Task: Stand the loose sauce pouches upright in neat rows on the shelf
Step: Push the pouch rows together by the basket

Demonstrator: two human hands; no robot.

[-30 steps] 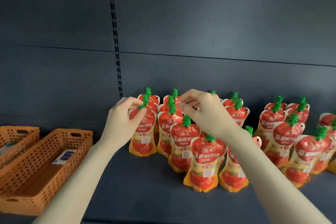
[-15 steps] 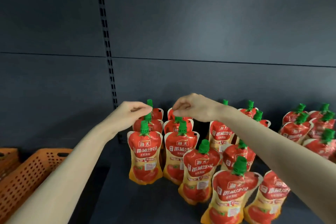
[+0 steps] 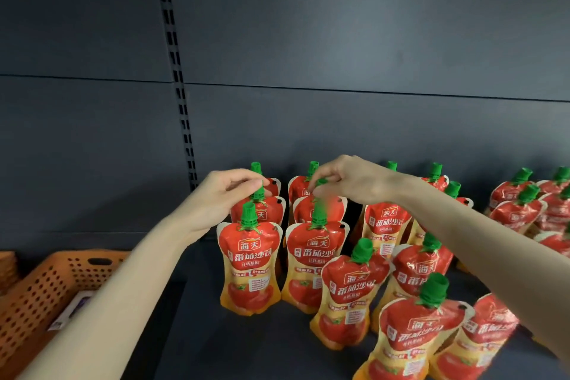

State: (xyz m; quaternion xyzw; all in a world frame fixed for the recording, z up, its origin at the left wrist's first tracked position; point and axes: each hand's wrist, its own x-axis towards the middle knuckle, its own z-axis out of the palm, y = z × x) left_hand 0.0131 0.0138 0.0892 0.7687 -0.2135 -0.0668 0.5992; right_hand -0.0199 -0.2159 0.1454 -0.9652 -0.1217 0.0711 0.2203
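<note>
Red and yellow sauce pouches with green caps stand upright on the dark shelf (image 3: 246,345). In the left column, my left hand (image 3: 222,194) pinches the green cap of the middle pouch (image 3: 262,210), behind the front pouch (image 3: 249,268). My right hand (image 3: 348,179) pinches the cap of the middle pouch (image 3: 320,210) in the second column, behind its front pouch (image 3: 314,265). More pouches stand to the right and in front (image 3: 348,296), less evenly lined up.
An orange perforated basket (image 3: 40,290) with a small packet inside sits on the shelf at the lower left. A slotted upright strip (image 3: 177,77) runs down the dark back panel. Another group of pouches (image 3: 530,207) stands at the far right.
The view has shifted closer and lower toward the pouches. Both hands stay at the caps of the middle pouches in the two left columns, with the right hand's pouch cap blurred by motion.
</note>
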